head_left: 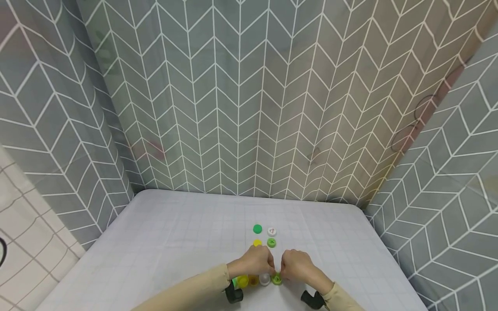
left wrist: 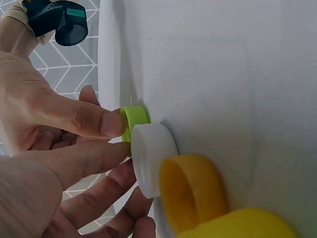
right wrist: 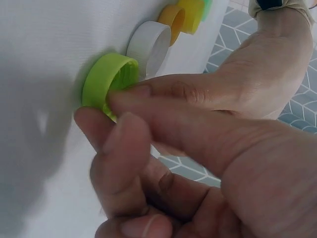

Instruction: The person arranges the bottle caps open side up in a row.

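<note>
Near the table's front edge, a lime cap [right wrist: 96, 82] sits hollow side up at the right end of a row of caps, between a person's two hands. The right hand [head_left: 298, 264] pinches it, thumb at the inner rim and forefinger against the outside, with the remaining fingers curled loosely beside it. The left hand [head_left: 254, 261] reaches over the row with its thumb at the lime cap's rim; its other fingers are bent behind the white cap [right wrist: 141, 44], and whether they grip anything cannot be told.

Leftward from the lime cap run the white cap, just beside it, then an orange cap [left wrist: 203, 181], a yellow cap [right wrist: 193, 17] and a mint cap [right wrist: 207, 9] at the left end, partly covered by the left wrist in the head view.

Farther toward the back edge of the table [head_left: 186, 229], four more caps form two short columns: a green cap [head_left: 257, 229] behind a second yellow cap [head_left: 257, 242], which the left hand partly hides, and a printed cap [head_left: 272, 232] behind a light-green cap [head_left: 271, 242]. Patterned curtains [head_left: 241, 108] stand beyond that edge.
</note>
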Demonstrator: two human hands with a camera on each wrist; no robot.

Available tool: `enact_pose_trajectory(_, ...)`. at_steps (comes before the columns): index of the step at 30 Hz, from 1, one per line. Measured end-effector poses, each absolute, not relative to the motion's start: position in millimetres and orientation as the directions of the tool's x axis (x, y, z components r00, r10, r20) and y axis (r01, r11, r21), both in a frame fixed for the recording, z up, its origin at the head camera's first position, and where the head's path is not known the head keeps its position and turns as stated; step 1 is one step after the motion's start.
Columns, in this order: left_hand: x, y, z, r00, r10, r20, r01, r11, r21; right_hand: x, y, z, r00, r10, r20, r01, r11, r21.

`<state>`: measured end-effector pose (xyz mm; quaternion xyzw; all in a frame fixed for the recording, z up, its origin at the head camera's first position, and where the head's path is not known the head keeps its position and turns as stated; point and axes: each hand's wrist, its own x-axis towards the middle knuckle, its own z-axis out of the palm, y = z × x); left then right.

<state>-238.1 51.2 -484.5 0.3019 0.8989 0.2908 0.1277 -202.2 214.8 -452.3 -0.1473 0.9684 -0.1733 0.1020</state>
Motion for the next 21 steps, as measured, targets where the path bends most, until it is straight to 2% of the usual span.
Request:
enact_pose_trajectory(5, -238, 47, -481, -0.789, 0.61, -0.068, 0.46, 0.661, 0.593, -201, 215, -448, -0.947, -0.299, -0.117, -0.24, 0.9, -0.363)
enact_pose_trajectory(9, -239, 39, -476, -0.788, 0.612, -0.067, 0.432, 0.626, 0.649, -202, 218, -445, -0.955, -0.289, -0.073, -0.246, 0.903, -0.351)
enact_pose_trajectory(21, -258, 6, -452, -0.805, 0.592, 0.047, 0.452, 0.56, 0.694, -212, 218, -433, -0.967, -0.241, 0.087, -0.256, 0.886, -0.388)
